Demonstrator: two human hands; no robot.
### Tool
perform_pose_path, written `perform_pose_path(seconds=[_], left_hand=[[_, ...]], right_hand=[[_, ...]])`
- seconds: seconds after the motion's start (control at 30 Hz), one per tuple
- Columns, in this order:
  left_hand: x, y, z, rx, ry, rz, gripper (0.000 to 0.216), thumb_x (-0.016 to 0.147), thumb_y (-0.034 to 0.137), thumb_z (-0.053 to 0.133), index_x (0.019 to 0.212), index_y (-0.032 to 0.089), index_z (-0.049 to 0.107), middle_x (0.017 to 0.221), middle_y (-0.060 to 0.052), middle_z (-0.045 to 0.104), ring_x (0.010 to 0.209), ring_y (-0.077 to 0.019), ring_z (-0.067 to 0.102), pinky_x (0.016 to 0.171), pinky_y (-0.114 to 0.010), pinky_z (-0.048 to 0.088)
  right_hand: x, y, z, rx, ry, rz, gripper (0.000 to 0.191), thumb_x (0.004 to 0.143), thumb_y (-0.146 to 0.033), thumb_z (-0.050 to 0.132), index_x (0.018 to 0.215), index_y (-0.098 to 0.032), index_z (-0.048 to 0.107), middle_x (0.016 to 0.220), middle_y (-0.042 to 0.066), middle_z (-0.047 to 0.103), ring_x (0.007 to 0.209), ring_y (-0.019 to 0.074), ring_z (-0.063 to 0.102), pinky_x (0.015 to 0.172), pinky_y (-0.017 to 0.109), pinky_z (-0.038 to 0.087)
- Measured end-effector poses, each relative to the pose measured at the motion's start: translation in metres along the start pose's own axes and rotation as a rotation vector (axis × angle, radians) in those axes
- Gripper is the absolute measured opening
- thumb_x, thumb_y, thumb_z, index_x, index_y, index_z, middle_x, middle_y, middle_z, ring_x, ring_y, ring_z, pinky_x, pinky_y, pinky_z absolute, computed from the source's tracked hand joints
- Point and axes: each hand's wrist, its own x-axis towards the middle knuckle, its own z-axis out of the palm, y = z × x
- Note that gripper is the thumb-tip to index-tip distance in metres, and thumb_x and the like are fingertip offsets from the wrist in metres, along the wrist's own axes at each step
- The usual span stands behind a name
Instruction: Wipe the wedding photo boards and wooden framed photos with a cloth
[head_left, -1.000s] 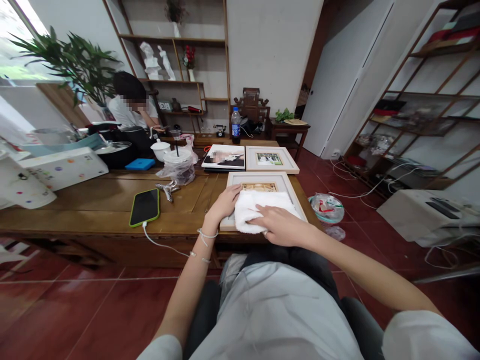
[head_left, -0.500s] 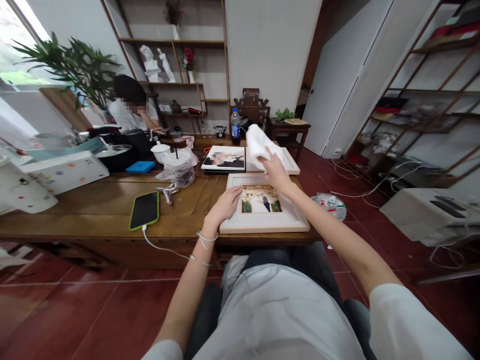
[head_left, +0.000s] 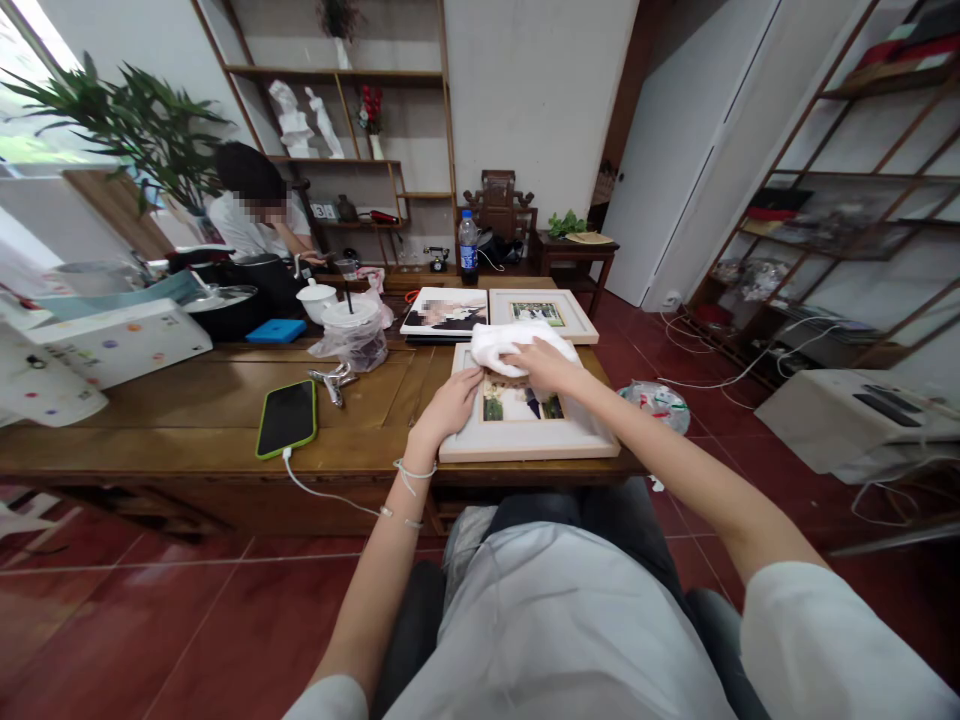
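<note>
A picture frame (head_left: 529, 445) with a pale wood edge lies flat at the table's front edge, a small photo (head_left: 517, 405) showing inside its wide white mat. My left hand (head_left: 452, 403) grips the left side of this frame, its fingers closed over the border. On the upper part of the same frame, my right hand (head_left: 546, 366) presses a bunched white cloth (head_left: 495, 345), fingers closed on it. Cloth and hand cover the top of the photo.
Behind lie a second frame (head_left: 577, 318) and a photo panel (head_left: 442, 312). A bottle (head_left: 468, 250) stands farther back. To the left are a charging phone (head_left: 287, 418), a silver metal object (head_left: 334, 382) and a bagged cup (head_left: 356, 335). Another person (head_left: 255, 220) sits across the table.
My right hand has brought the white cloth down and toward me, from above the rear frame onto the front frame. The rear frame's photo now shows. My left hand stays put.
</note>
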Motion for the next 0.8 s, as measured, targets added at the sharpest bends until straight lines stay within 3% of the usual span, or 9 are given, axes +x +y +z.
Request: perform_pose_path(seconds=[0.3,0.4,0.57,0.7,0.8], left_hand=[[0.0,0.001,-0.001,0.016,-0.01,-0.021,0.043,0.095,0.018,0.036,0.132,0.011,0.056,0.141,-0.012,0.052,0.133,-0.0219,0.046,0.115,-0.04,0.034],[0.0,0.003,-0.002,0.02,-0.018,-0.024,0.043,0.096,0.019,0.035,0.132,0.008,0.056,0.141,-0.014,0.052,0.133,-0.0225,0.046,0.115,-0.04,0.033],[-0.001,0.005,-0.003,0.02,-0.01,-0.021,0.043,0.096,0.019,0.035,0.131,0.008,0.056,0.14,-0.015,0.053,0.132,-0.0229,0.047,0.115,-0.041,0.034],[-0.001,0.006,-0.003,0.007,-0.017,-0.025,0.043,0.096,0.02,0.035,0.131,0.009,0.056,0.141,-0.014,0.052,0.133,-0.0227,0.046,0.115,-0.041,0.034],[0.0,0.005,-0.003,0.002,-0.019,-0.017,0.042,0.095,0.019,0.035,0.129,0.009,0.058,0.14,-0.014,0.053,0.132,-0.0224,0.047,0.115,-0.039,0.033]], right_hand=[[-0.062,0.051,-0.019,-0.072,-0.115,0.213,0.051,0.079,0.0,0.044,0.121,-0.021,0.064,0.11,0.012,0.07,0.096,0.0261,0.063,0.076,0.032,0.038],[-0.063,0.043,-0.015,-0.094,-0.09,0.227,0.052,0.079,0.0,0.044,0.122,-0.021,0.064,0.113,0.013,0.068,0.096,0.0264,0.063,0.077,0.032,0.039],[-0.063,0.002,-0.014,-0.083,-0.072,0.202,0.054,0.077,-0.001,0.044,0.125,-0.018,0.062,0.105,0.017,0.069,0.093,0.0279,0.064,0.077,0.033,0.04],[-0.072,-0.015,-0.032,0.156,-0.13,0.064,0.056,0.072,-0.002,0.045,0.121,-0.019,0.064,0.097,0.011,0.072,0.084,0.0241,0.065,0.071,0.03,0.041],[-0.076,-0.002,-0.048,0.363,-0.023,-0.007,0.051,0.069,-0.004,0.044,0.114,-0.015,0.066,0.097,0.007,0.071,0.082,0.0217,0.063,0.074,0.029,0.044]])
